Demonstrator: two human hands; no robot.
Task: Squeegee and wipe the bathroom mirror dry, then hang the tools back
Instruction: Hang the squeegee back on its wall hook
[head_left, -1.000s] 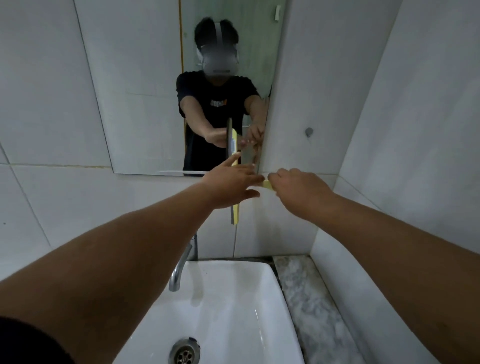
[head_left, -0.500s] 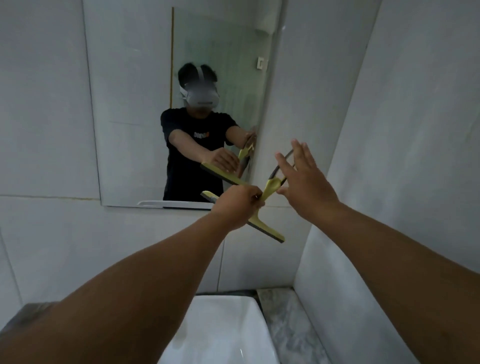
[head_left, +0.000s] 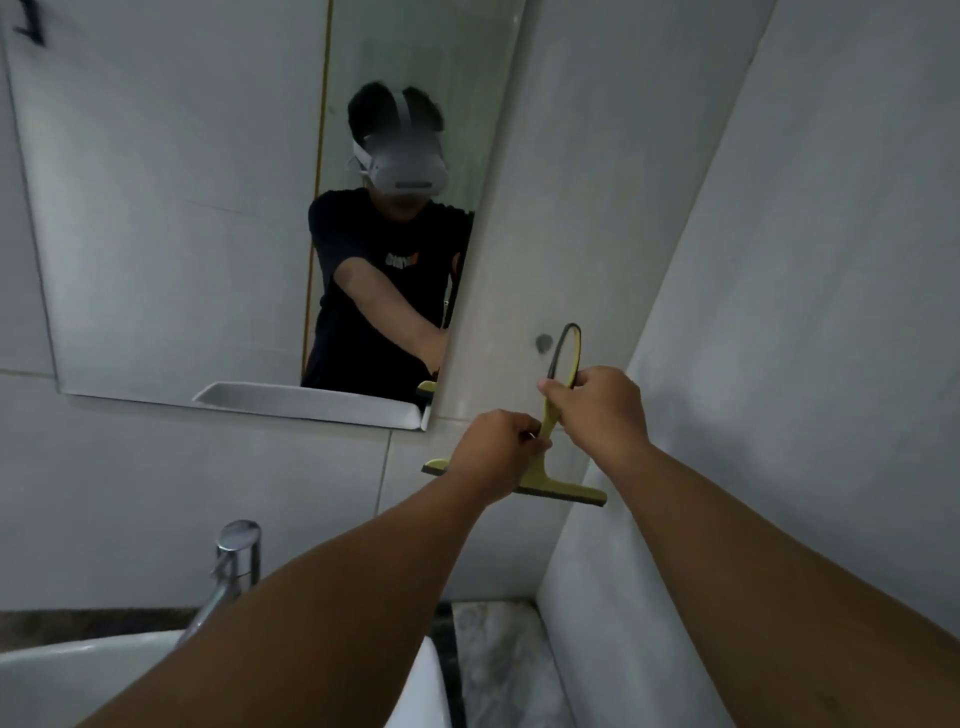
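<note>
I stand in a white-tiled bathroom corner, facing one frameless wall mirror (head_left: 208, 208) above one white basin (head_left: 78, 680) with one chrome tap (head_left: 236, 551) and a marble surface (head_left: 498, 660). My left hand (head_left: 493, 454) grasps the stem of one yellow-green squeegee (head_left: 545, 467), blade level; my right hand (head_left: 602, 410) pinches its dark hanging loop (head_left: 566, 348) just beside one small grey wall hook (head_left: 544, 342).

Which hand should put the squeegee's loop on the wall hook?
Probably the right hand: it pinches the squeegee just under its loop, closest to the wall hook. The left hand grips lower, near the blade.
</note>
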